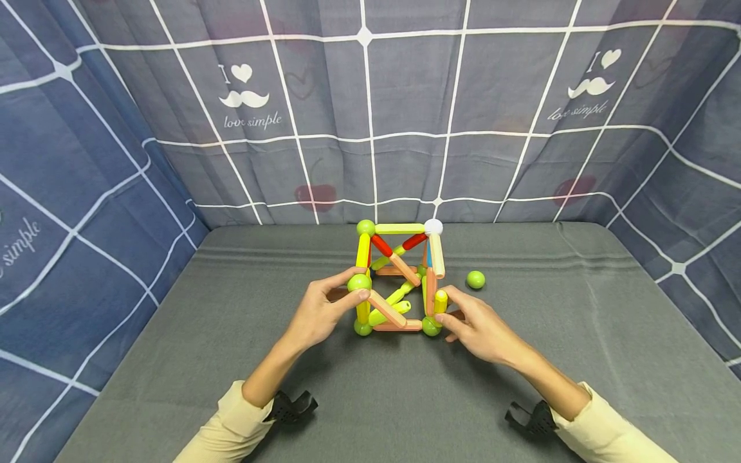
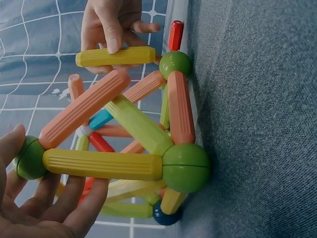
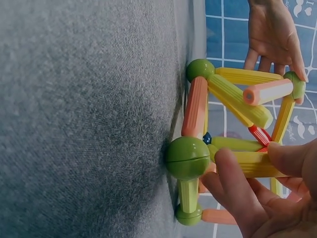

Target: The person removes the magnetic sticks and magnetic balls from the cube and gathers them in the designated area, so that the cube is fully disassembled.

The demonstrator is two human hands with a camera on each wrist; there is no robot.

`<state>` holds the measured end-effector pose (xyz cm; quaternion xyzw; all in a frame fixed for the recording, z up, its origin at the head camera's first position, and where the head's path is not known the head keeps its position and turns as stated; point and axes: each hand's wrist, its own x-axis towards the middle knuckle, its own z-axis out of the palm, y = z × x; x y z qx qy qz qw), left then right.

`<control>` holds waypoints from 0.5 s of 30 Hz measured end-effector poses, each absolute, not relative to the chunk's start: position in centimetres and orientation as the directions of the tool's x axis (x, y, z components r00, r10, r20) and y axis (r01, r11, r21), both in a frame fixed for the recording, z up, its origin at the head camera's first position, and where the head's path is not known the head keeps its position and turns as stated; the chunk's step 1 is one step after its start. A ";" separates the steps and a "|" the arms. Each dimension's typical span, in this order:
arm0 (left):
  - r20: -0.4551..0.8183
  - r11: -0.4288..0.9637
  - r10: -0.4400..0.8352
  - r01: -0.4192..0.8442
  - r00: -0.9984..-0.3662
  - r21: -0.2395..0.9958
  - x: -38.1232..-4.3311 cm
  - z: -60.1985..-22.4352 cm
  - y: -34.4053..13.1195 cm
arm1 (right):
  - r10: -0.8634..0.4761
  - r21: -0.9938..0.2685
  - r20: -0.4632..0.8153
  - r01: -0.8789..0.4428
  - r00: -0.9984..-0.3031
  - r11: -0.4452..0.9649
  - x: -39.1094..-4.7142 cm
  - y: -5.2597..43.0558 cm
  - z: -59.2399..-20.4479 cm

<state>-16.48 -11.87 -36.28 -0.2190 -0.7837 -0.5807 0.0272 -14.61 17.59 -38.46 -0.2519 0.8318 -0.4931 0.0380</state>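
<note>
A frame of toy building rods and balls stands on the grey surface. At its upper front left corner my left hand pinches a green ball between thumb and fingers. From that ball an orange rod slants with its other end free. On the right, my right hand holds a yellow rod upright between thumb and fingers. The yellow rod's lower end is at the lower front right green ball; fingers partly hide whether they touch. A white ball tops the rear right corner.
One loose green ball lies on the surface right of the frame. Behind stands a grey-blue checked curtain, with more of it at both sides. A light green rod leans up inside the frame, one end free.
</note>
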 end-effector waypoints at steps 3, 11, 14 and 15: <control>0.297 0.235 0.312 0.376 -0.903 0.897 -16.5 -36.3 -11.9 | -0.441 -0.839 0.204 -0.388 -0.874 0.381 -14.3 17.7 -38.3; 0.300 0.239 0.312 0.380 -0.902 0.894 -16.4 -36.3 -11.9 | -0.378 -0.846 0.221 -0.370 -0.899 0.384 -13.0 18.7 -38.1; 0.302 0.239 0.312 0.382 -0.901 0.892 -16.4 -36.2 -11.9 | -0.364 -0.846 0.224 -0.366 -0.904 0.387 -12.6 19.3 -38.1; 0.306 0.238 0.313 0.386 -0.899 0.891 -16.4 -36.2 -11.9 | -0.360 -0.845 0.229 -0.368 -0.905 0.388 -12.5 19.5 -38.1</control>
